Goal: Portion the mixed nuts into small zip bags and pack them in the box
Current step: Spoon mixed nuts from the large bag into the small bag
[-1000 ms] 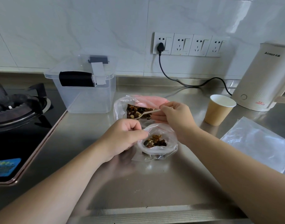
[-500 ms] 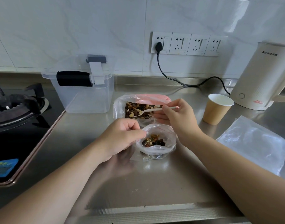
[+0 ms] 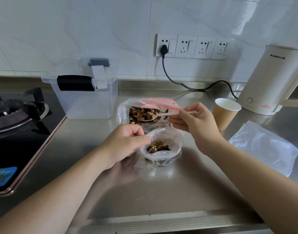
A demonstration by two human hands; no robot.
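1. The left hand (image 3: 126, 146), fingers curled, pinches the rim of the small zip bag (image 3: 161, 147) at frame centre.
2. The right hand (image 3: 193, 122) grips a white spoon (image 3: 155, 116) loaded with nuts above the large nut bag (image 3: 128, 108).
3. The clear box (image 3: 87, 102) stands upper left, near the stove edge; bare steel counter (image 3: 161, 191) fills the lower frame.

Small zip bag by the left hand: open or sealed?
Open. The left hand holds the small zip bag's rim wide; nuts show inside.

Brown mixed nuts (image 3: 144, 114), white spoon (image 3: 155, 116), tan paper cup (image 3: 225, 115), cream kettle (image 3: 270, 80).
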